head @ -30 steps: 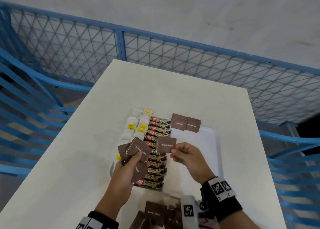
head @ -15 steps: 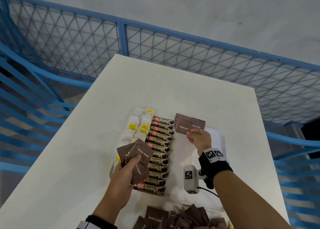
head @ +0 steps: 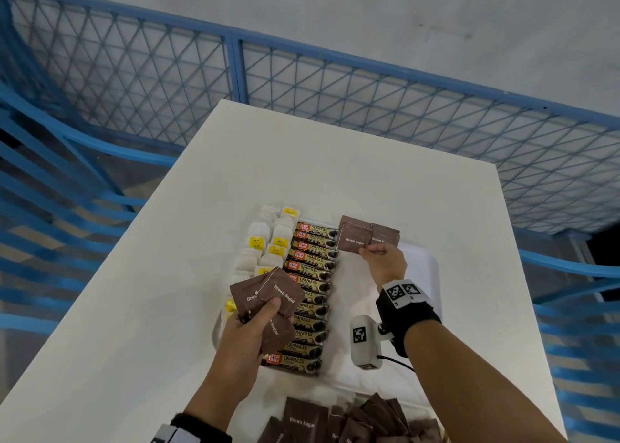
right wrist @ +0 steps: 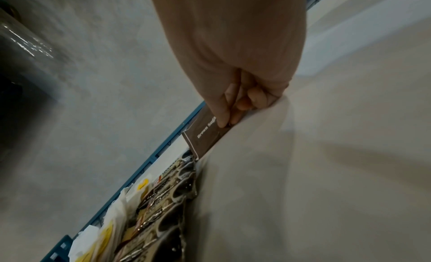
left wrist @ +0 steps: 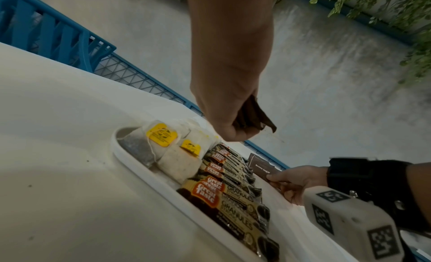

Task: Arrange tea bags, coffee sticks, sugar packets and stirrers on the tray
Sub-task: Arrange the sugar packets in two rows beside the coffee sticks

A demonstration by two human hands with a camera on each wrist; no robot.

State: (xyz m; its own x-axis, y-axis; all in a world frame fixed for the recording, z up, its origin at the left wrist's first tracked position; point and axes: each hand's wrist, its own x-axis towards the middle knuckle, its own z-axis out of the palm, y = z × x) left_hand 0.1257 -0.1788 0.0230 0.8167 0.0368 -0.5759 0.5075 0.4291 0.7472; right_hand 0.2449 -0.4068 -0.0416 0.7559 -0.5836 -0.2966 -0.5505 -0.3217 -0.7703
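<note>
A white tray (head: pixel 426 268) lies on the white table. Along its left side sit tea bags (head: pixel 260 241) with yellow tags, then a column of coffee sticks (head: pixel 310 295). My right hand (head: pixel 382 258) pinches a brown sugar packet (head: pixel 355 239) and lays it against the other brown packets (head: pixel 384 233) at the tray's far end; the right wrist view shows thumb and finger on that packet (right wrist: pixel 207 131). My left hand (head: pixel 248 328) hovers over the tray's near left and grips a fan of several brown sugar packets (head: pixel 268 295).
A heap of loose brown sugar packets (head: pixel 349 422) lies at the table's near edge. A blue mesh fence (head: pixel 335 100) surrounds the table on all far sides. The tray's right half is bare white.
My right hand carried one sugar packet from beside my left hand to the tray's far end and has lowered it beside the packets there. The left hand stayed put with its bundle.
</note>
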